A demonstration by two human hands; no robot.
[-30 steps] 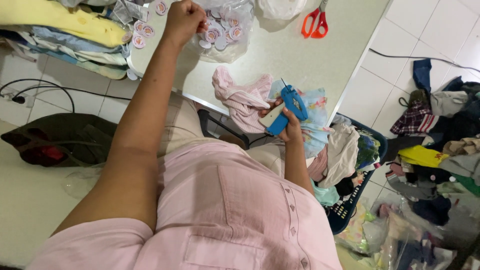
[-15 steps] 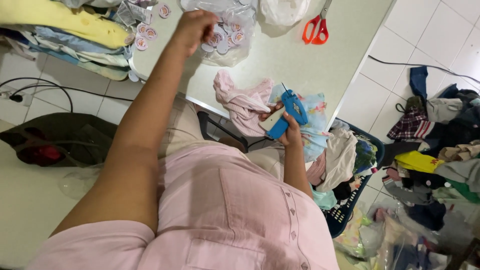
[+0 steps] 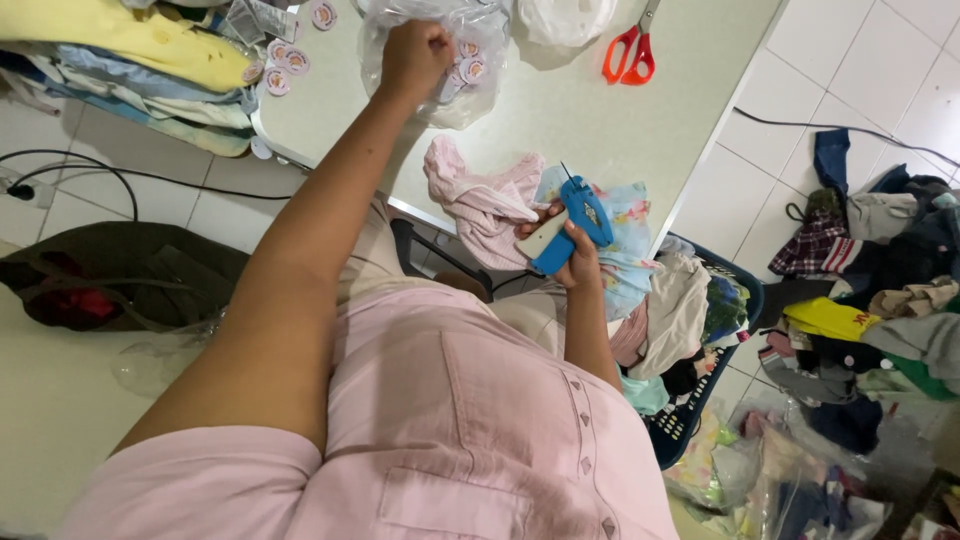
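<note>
At frame centre the right hand (image 3: 578, 262) grips a blue plastic tagging gun (image 3: 572, 224) over pink cloth (image 3: 482, 203), while the left hand (image 3: 413, 55), fisted, reaches into the clear round-tag bag (image 3: 470, 85) at top, so the unwatched needle could snag fabric.

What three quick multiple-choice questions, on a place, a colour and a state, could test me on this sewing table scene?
1. Where are the scissors?
A. on the table's far side
B. in the basket
C. on the floor

2. What colour is the tagging gun?
A. red
B. blue
C. green

3. What is the left hand doing?
A. lying flat and empty
B. closed, reaching into the clear plastic bag of round tags
C. holding scissors

Answers: 1 A, they lie on the table past the clothes; 2 B, its blue body shows in the right hand; 3 B, the fist sits at the bag's opening.
</note>
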